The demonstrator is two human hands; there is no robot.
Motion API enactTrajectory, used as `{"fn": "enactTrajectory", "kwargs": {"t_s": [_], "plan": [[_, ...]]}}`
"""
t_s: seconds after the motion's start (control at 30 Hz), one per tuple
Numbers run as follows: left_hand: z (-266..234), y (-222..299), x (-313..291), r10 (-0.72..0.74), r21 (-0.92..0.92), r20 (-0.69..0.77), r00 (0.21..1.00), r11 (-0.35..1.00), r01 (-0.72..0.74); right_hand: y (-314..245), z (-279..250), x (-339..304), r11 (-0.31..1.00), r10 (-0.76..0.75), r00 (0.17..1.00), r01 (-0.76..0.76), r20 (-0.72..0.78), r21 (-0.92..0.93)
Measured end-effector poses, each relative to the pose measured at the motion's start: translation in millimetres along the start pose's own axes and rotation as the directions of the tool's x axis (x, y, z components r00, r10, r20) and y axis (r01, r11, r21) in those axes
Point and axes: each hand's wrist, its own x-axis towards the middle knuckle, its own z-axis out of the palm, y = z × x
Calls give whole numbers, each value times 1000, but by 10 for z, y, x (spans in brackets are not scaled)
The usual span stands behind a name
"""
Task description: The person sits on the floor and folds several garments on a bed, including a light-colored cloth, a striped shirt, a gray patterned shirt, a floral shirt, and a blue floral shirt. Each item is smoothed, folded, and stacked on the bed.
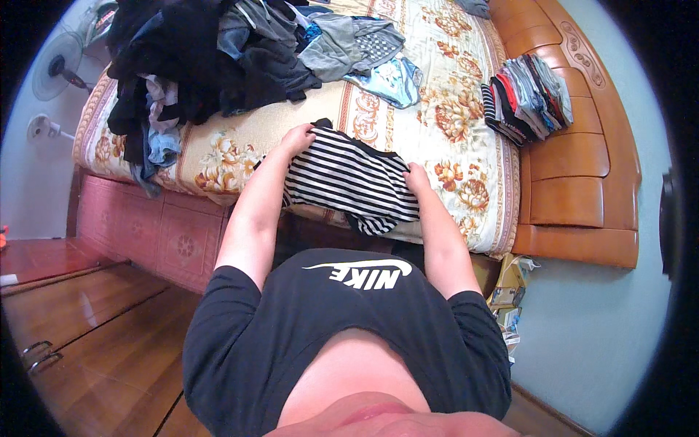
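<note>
A black-and-white striped shirt (349, 175) lies across the near edge of the bed, its lower part hanging over the side. My left hand (297, 138) is closed on its far left corner, beside a bit of black cloth. At the right edge of the shirt, my right hand (416, 178) pinches the fabric. Between the two hands the cloth is spread fairly flat, with a dark band along its far edge. The fingertips of both hands are partly hidden by the cloth.
A large heap of loose clothes (211, 58) covers the far left of the bed (466, 146), with light blue printed underpants (389, 81) at its right. A row of folded clothes (528, 98) rests against the brown headboard (575, 182). A fan (58, 67) stands at far left.
</note>
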Motion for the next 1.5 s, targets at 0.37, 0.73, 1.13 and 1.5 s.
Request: {"fn": "enactTrajectory", "kwargs": {"t_s": [0.37,0.73,1.13,1.5], "plan": [[-774,518,-744,365,-92,-126,923,922,-377,-146,-919,-600,604,-121,990,134,-76,786],[-1202,511,-1721,329,347,206,922,856,-383,-3,-2075,-1622,928,-312,799,141,514,344],[-1249,494,-2062,212,-286,112,971,943,-173,49,-2358,-2228,923,-95,995,77,29,376],[-2896,2621,552,670,706,-696,257,704,79,-326,-4174,270,968,-203,431,224,-879,-114]]}}
